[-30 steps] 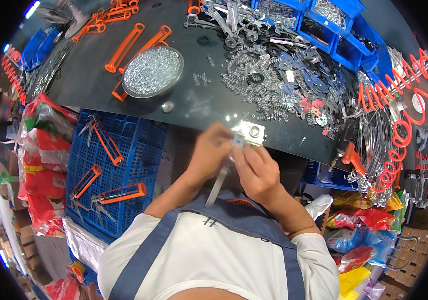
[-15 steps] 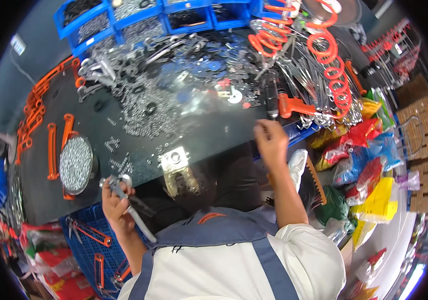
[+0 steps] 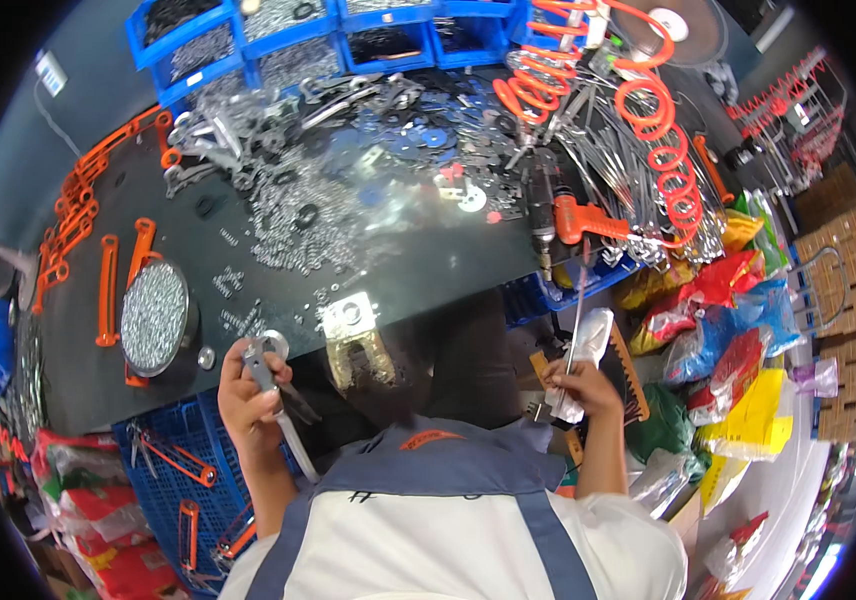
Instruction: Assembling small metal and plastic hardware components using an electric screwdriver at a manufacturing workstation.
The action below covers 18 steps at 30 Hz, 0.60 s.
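Note:
In my left hand (image 3: 251, 392) is a grey metal part with a long bar (image 3: 296, 448) slanting down toward my lap. Its fingers are closed round the upper end, beside a round metal disc (image 3: 274, 344) near the table edge. My right hand (image 3: 588, 388) grips a long thin metal rod (image 3: 578, 318) that points up and away past the table's front edge. A shiny flat piece (image 3: 566, 406) shows below those fingers; whether it belongs to the rod I cannot tell. A worn metal fixture (image 3: 350, 316) sits at the table edge between my hands.
A power driver with orange grip (image 3: 588, 218) and a coiled orange hose (image 3: 670, 160) lie right, by piled metal rods (image 3: 603, 150). At left stand a bowl of small metal parts (image 3: 155, 318) and orange frames (image 3: 108, 290). Blue bins (image 3: 383, 50) line the back; a blue crate (image 3: 163, 500) is lower left.
My right hand has come back from near the driver toward my body and now holds a rod. My left hand, still gripping the grey part, has shifted slightly right.

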Tool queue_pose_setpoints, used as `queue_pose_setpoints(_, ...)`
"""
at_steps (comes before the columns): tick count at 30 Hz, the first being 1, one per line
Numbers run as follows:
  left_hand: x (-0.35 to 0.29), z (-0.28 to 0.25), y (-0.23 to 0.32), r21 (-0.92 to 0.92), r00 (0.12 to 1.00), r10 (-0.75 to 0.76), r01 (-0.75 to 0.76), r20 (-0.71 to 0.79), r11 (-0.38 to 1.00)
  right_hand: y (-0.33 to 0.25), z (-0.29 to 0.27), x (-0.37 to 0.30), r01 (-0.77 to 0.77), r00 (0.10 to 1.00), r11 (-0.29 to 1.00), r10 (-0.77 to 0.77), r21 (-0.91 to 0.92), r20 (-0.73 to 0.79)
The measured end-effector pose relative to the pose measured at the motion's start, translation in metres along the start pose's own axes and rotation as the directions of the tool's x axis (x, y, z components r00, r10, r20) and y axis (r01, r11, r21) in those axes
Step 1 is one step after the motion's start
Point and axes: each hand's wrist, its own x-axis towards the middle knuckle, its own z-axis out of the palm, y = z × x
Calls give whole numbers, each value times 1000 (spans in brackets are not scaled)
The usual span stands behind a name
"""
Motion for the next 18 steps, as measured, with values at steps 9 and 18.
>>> queue_pose_setpoints(9, 8, 38, 3, 214, 984, -15, -23, 177, 977, -102, 181, -19, 427, 888, 869, -455, -249, -66)
queue_pose_setpoints(18, -15, 17, 9, 511, 992, 119, -126, 47, 850, -140, 249, 4, 865, 458, 83, -531, -494, 713)
